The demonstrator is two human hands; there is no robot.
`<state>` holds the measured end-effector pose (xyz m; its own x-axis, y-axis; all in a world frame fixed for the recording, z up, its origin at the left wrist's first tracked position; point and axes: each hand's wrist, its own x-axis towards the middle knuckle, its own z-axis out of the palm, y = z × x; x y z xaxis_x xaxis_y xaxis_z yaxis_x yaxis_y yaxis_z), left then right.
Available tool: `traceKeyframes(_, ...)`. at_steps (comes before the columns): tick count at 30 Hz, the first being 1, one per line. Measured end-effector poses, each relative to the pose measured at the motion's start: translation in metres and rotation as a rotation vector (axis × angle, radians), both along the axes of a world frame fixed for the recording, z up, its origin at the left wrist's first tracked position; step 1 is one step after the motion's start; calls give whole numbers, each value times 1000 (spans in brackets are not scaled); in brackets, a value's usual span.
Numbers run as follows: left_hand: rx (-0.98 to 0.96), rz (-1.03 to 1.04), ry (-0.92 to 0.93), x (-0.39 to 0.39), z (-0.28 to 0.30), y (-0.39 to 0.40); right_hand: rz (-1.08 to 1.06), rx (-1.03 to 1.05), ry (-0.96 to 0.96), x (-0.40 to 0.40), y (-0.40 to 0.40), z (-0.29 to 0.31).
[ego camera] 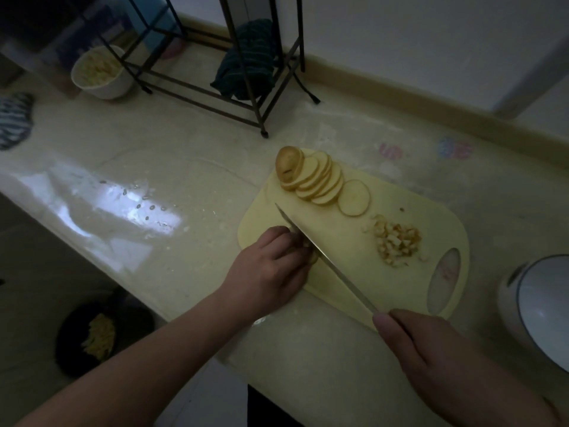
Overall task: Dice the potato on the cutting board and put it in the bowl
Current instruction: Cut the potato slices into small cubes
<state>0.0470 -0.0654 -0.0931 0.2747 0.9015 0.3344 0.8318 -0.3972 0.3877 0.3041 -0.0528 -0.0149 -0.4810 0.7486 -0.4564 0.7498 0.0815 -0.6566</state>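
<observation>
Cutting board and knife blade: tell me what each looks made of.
Cutting board: likely plastic, pale yellow, smooth and matte, with rounded corners and a moulded oval handle hole. Knife blade: looks like metal, thin and grey with a slight sheen along its edge.

The counter [184, 167] looks like pale polished stone, glossy enough to carry a bright window glare, while the cutting board [354, 257] is smooth matt yellow plastic. The knife [326, 260] has a thin shiny metal blade. The potato slices [320, 180] show moist pale flesh, the end piece dull brown skin.
</observation>
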Motion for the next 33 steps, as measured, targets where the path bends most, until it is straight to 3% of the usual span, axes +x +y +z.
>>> traceKeyframes(12,-38,5,31,-1,7,0,-40,-22,93,-8,17,-7)
traceKeyframes(33,-17,-11,22,-6,2,-3,35,62,-34,7,-11,-2)
